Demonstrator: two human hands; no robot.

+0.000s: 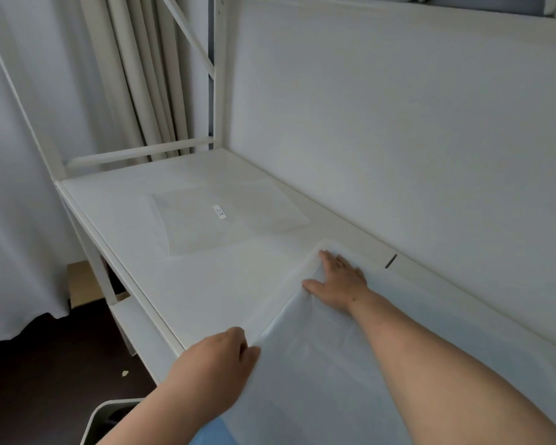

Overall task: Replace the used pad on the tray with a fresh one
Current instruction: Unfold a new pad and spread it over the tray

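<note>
The near edge of the white pad [350, 364] is pinched by the curled left hand [219, 364]; beyond, its far corner is pressed flat into the tray [360, 248] by the right hand [341, 281], fingers straight; farther off, a clear packet [225, 216] is seen

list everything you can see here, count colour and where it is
pad: one, white, spread over the near right part of the shelf
tray: one, white, only its rounded far rim shows past the pad
clear packet: one, see-through with a small white label, lying flat farther along the shelf
shelf: one, white, running from the near right to the far left
curtain: white and cream folds, at the left and behind the frame
bin: one, white rim, bottom left on the dark floor
cardboard: one brown piece, low at the left under the shelf
left hand: pinches the pad's near left edge
right hand: fingers straight, presses the pad's far corner
</note>
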